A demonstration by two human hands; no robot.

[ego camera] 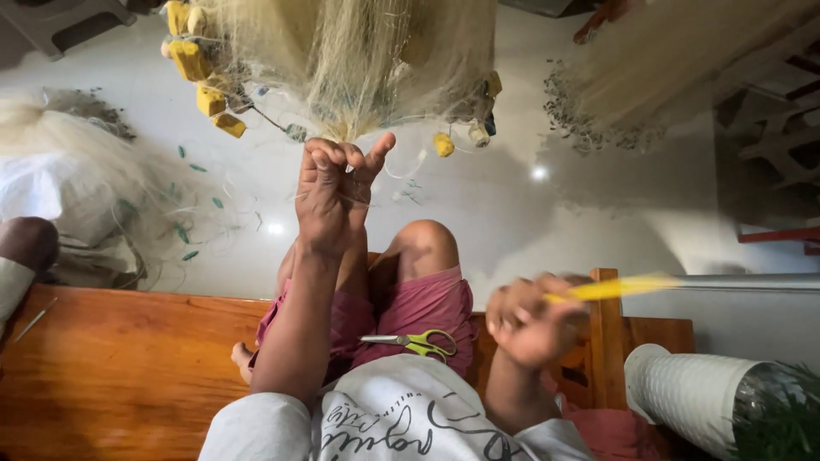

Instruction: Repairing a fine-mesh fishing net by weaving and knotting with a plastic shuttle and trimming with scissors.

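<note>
My left hand [331,195] is raised in front of me, fingers pinched on the lower edge of a pale fishing net [359,60] that hangs from above. Yellow foam floats [190,60] dangle from the net at the upper left and small ones [442,143] at the right. My right hand [531,320] is lower and to the right, blurred, closed around a yellow netting needle [619,288] that points right. Green-handled scissors [418,341] lie on my lap, on pink shorts.
I sit on a wooden bench [111,367]. A heap of pale net [68,179] lies on the white floor at the left, next to another person's knee [27,243]. More net [649,68] hangs at the upper right. A white perforated bin [692,388] stands at the lower right.
</note>
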